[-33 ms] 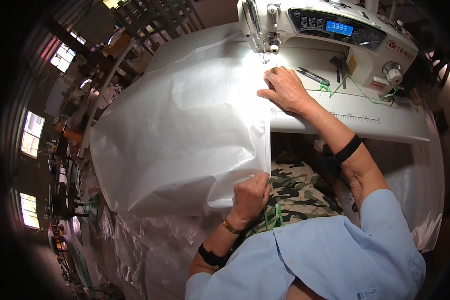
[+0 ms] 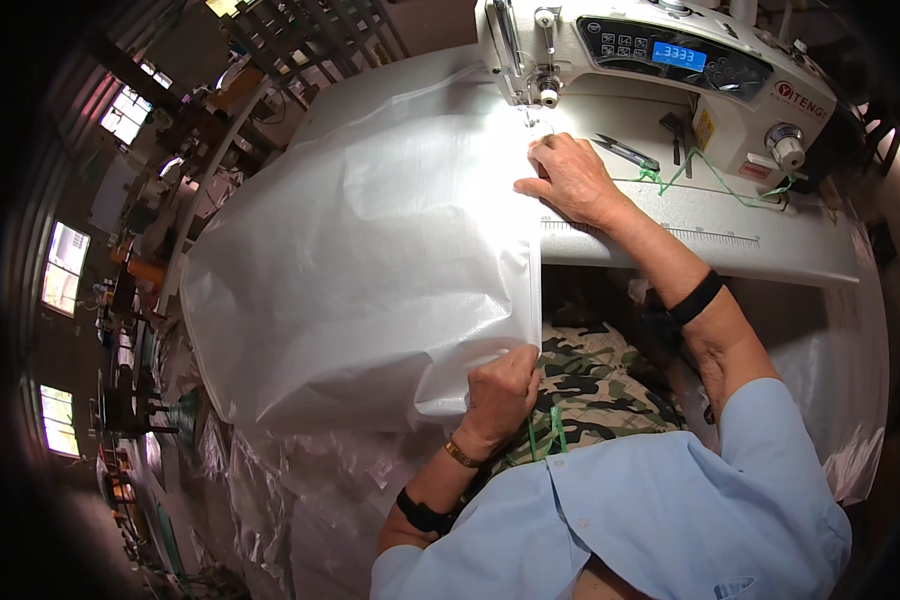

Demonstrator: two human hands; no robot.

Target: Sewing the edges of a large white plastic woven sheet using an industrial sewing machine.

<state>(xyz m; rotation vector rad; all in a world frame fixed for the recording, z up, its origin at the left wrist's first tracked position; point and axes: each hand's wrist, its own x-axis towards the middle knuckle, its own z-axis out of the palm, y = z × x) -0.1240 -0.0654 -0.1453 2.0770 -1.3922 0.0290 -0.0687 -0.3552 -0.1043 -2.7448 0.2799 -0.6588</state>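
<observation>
A large white plastic sheet (image 2: 370, 270), creased and shiny, spreads across the sewing table and hangs toward my lap. Its straight right edge runs up to the needle area of a white sewing machine (image 2: 610, 60), where a lamp glares so brightly that the presser foot is hard to make out. Close in front of the needle, my right hand (image 2: 573, 180) has its fingers bent down on the sheet's edge, thumb stretched to the left. Nearer my body, my left hand (image 2: 503, 392) is closed in a fist around the lower right corner of the sheet.
Thread snips (image 2: 626, 153) and a small dark tool (image 2: 676, 135) lie right of the needle. Green cord (image 2: 705, 165) trails across the machine bed. A ruler scale (image 2: 670, 232) marks the table's front edge. More crumpled white sheeting (image 2: 300, 480) is piled at lower left.
</observation>
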